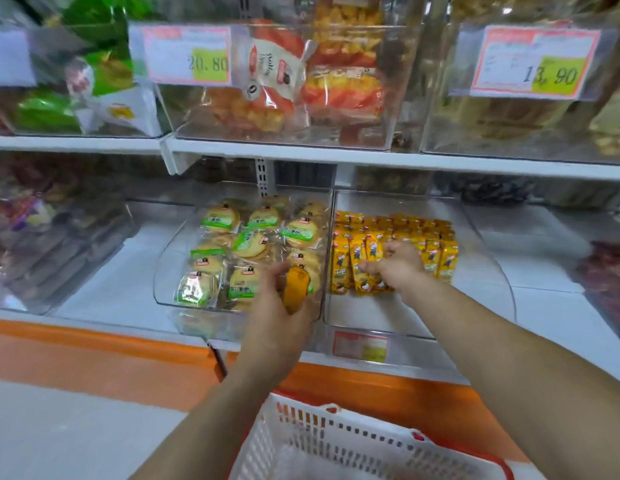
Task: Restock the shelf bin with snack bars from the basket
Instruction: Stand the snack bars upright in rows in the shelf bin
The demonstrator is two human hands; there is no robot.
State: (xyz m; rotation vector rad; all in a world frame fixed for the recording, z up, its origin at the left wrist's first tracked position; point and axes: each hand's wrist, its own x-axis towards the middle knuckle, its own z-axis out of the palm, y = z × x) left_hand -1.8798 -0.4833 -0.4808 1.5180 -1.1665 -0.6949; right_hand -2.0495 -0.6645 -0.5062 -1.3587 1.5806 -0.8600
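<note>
A clear shelf bin (488,258) on the lower shelf holds rows of yellow snack bars (436,251) standing on end. My right hand (396,268) reaches into this bin, fingers resting on the front bars; whether it grips one I cannot tell. In front of the neighbouring bin, my left hand (277,306) is closed around one yellow snack bar (296,287), held upright. A white basket with a red rim (322,441) sits below my arms at the bottom edge; its contents are hidden.
The clear bin (170,271) to the left holds green-labelled round cakes. An upper shelf (301,152) overhangs the bins, carrying clear boxes of packaged snacks with price tags. An orange ledge (93,355) runs along the front of the shelf unit.
</note>
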